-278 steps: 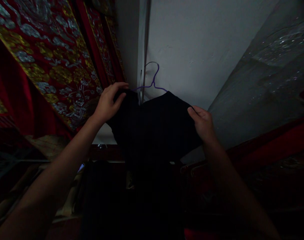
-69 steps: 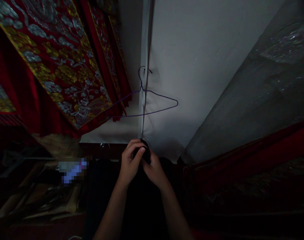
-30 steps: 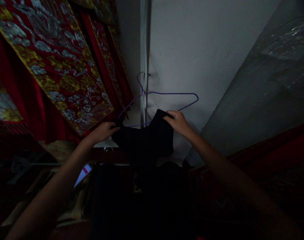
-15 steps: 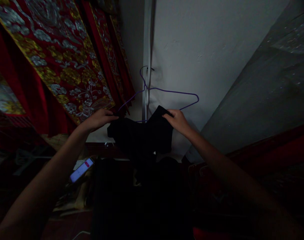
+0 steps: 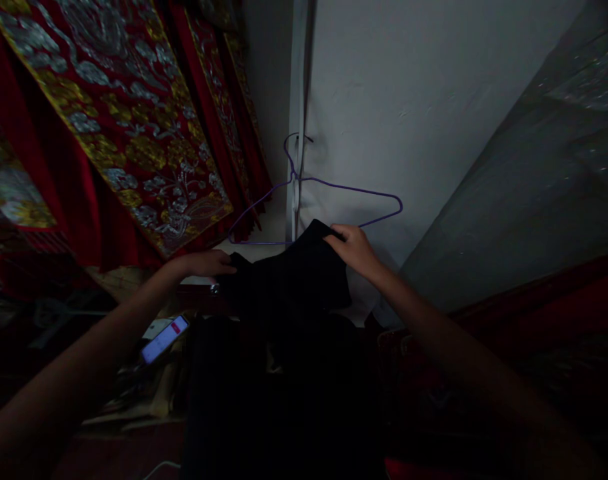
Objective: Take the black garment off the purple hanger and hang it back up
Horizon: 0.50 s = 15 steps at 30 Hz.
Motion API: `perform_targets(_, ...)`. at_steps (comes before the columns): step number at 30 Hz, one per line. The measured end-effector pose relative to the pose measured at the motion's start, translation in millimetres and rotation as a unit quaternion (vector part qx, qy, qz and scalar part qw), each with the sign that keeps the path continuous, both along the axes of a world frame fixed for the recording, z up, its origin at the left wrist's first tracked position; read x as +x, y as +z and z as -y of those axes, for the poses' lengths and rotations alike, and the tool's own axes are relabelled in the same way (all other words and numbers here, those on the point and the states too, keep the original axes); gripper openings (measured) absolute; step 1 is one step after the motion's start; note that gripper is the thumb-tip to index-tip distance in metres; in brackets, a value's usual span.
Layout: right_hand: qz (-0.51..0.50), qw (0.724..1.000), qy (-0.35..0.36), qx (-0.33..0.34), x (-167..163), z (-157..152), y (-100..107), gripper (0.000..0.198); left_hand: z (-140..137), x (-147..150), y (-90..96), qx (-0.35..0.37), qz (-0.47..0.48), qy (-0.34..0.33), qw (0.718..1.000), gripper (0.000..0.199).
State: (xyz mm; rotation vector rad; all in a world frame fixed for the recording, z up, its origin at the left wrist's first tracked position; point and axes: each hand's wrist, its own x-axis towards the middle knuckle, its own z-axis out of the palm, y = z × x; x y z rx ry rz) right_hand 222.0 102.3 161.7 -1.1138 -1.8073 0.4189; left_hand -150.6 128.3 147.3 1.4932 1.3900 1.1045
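Observation:
A black garment (image 5: 299,280) is stretched between my two hands; its kind is hard to make out in the dim light. My left hand (image 5: 211,263) pinches its upper left corner. On the other side, my right hand (image 5: 353,248) grips the upper right part, thumb over the cloth. Just behind the garment, a purple wire hanger (image 5: 354,189) hangs by its hook on a pale upright pole (image 5: 297,80). The hanger's left end and part of its bottom bar show, while the cloth and my right hand hide the rest of that bar.
Red cloths embroidered in gold and silver (image 5: 134,127) hang at the left. A lit phone (image 5: 165,339) lies at the lower left. Behind the pole stands a white wall (image 5: 409,87), with clear plastic sheeting (image 5: 549,147) at the right.
My left hand has moved down with its corner of the garment, uncovering the hanger's lower left end. The right hand has dropped slightly, still gripping the cloth.

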Motion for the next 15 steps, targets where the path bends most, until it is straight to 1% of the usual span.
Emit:
perform_targets(1,-0.002,1.000,0.001,0.000,0.0,0.0,-0.3,0.033,-0.3,-0.6,0.4,-0.009,-0.017,-0.013,1.000,0.022)
perform_targets(3,-0.008,1.000,0.003,-0.004,0.8,0.0,0.0,0.033,-3.4,-1.6,7.3,-0.009,-0.084,-0.050,0.995,0.022)
perform_targets(5,-0.013,1.000,0.005,-0.011,2.5,0.3,1.5,0.031,-7.8,-1.9,20.0,0.025,-0.157,-0.087,0.983,0.021)
perform_targets(7,-0.018,1.000,0.009,-0.023,4.2,1.0,3.1,0.029,-10.6,0.0,35.1,0.062,-0.232,-0.119,0.963,0.023)
perform_targets(8,-0.022,0.999,0.012,-0.030,4.7,1.4,3.7,0.029,-10.6,2.4,42.4,0.087,-0.266,-0.123,0.952,0.024)
perform_targets(9,-0.026,0.999,0.016,-0.037,4.8,1.7,3.8,0.029,-9.5,5.9,49.1,0.121,-0.291,-0.119,0.942,0.024)
perform_targets(11,-0.039,0.998,0.028,-0.049,3.1,2.1,2.7,0.029,-5.2,16.4,59.9,0.198,-0.307,-0.099,0.926,0.025)
perform_targets(13,-0.057,0.996,0.035,-0.051,-1.0,1.9,-0.8,0.029,-1.1,30.1,66.6,0.254,-0.294,-0.081,0.918,0.031)
perform_targets(15,-0.071,0.996,0.037,-0.046,-6.5,1.4,-6.1,0.029,-0.7,44.2,69.6,0.293,-0.276,-0.059,0.914,0.034)
